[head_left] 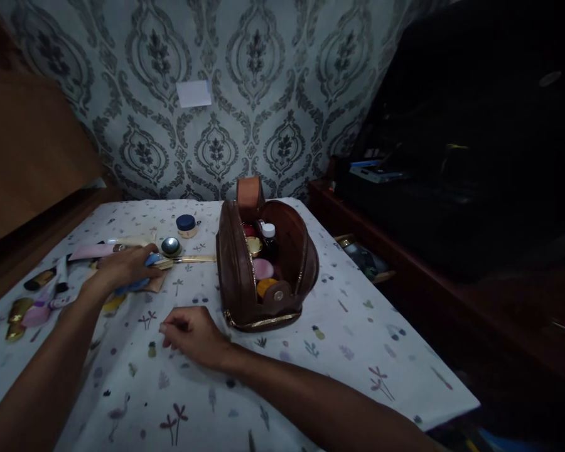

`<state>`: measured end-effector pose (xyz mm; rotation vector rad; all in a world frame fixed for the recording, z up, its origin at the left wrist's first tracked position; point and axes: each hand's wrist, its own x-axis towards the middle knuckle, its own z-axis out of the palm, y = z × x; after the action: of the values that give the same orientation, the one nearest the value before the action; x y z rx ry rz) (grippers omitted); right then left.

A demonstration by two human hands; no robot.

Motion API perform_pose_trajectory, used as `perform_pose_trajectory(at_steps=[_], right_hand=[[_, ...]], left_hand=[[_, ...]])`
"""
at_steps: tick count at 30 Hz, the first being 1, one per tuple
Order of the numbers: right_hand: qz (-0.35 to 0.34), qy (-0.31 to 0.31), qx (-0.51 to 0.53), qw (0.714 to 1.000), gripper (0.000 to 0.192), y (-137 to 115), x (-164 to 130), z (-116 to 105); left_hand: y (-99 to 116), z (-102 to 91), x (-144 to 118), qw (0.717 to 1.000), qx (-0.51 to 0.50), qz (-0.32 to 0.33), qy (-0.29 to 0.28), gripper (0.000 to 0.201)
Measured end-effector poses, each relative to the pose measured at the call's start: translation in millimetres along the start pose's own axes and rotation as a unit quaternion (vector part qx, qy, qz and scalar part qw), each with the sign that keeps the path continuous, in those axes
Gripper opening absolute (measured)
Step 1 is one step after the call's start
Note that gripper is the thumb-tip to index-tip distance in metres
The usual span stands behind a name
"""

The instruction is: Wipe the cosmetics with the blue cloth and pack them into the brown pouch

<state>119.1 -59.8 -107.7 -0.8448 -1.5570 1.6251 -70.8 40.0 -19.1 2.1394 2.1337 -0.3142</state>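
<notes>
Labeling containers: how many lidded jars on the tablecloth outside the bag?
2. A blue-lidded jar stands near the table's far edge, left of the brown toiletry bag. A silver-lidded jar sits just ahead of the left hand. More may hide under that hand.

Two bare forearms in view, no sleeves anywhere along either, up to the frame edges. Left hand point(127, 267) and right hand point(193, 334) both bare: no gloves. No watch, bracelet or band shows at either wrist. No rings visible on the fingers that can be seen; light is dim, so fine detail on nails and knuckles can't be told.
</notes>
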Motion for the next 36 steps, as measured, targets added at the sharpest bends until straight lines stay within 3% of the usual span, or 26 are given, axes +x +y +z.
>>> perform_pose_trajectory(at_steps=[4, 8, 14, 18, 23, 29, 36], right_hand=[[0.007, 0.020, 0.002, 1.000, 0.015, 1, 2, -3], [-0.023, 0.054, -0.008, 0.998, 0.011, 6, 5, -7], [-0.054, 0.104, 0.024, 0.993, 0.035, 16, 12, -12], [-0.014, 0.134, 0.033, 0.990, 0.036, 21, 17, -13], [-0.025, 0.186, 0.050, 0.981, 0.037, 24, 20, -14], [-0.042, 0.164, 0.015, 0.986, 0.054, 23, 16, -15], [-0.043, 0.155, -0.038, 0.986, 0.042, 20, 12, -14]], left_hand=[[0, -1.2, -3, 0.998, -0.006, 0.068, -0.002, 0.063], [2, -5.6, -9, 0.996, -0.007, 0.087, -0.002, 0.060], [22, -11.3, -27, 0.989, -0.036, 0.137, -0.029, 0.068], [31, -11.3, -33, 0.982, -0.042, 0.177, -0.059, 0.070], [25, -2.9, -21, 0.983, -0.044, 0.174, -0.026, 0.052], [37, 25.2, 6, 0.979, -0.056, 0.163, 0.106, 0.040], [48, 37.6, 23, 0.982, -0.037, 0.173, 0.068, 0.044]])
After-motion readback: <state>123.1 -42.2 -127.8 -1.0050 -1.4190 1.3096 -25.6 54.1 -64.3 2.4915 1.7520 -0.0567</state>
